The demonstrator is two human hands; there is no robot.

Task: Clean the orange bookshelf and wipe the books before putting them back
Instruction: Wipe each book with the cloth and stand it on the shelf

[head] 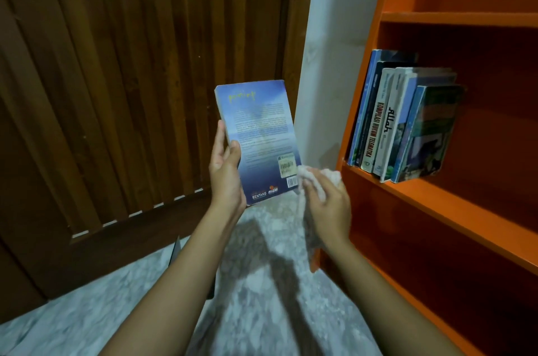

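Left hand (pixel 225 172) grips blue book (pixel 259 134) — right (pixel 327 204) seemingly wipes with cloth (pixel 317 181).

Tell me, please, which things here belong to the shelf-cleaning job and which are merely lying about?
Job: blue book in the left hand; white cloth in the right hand; orange bookshelf; row of shelved books.
Not the job: wooden door; white wall; marbled floor.

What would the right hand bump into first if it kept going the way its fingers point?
Most likely the blue book: the right hand points up and left, and its cloth is at the book's lower corner. Whether they touch yet is unclear.
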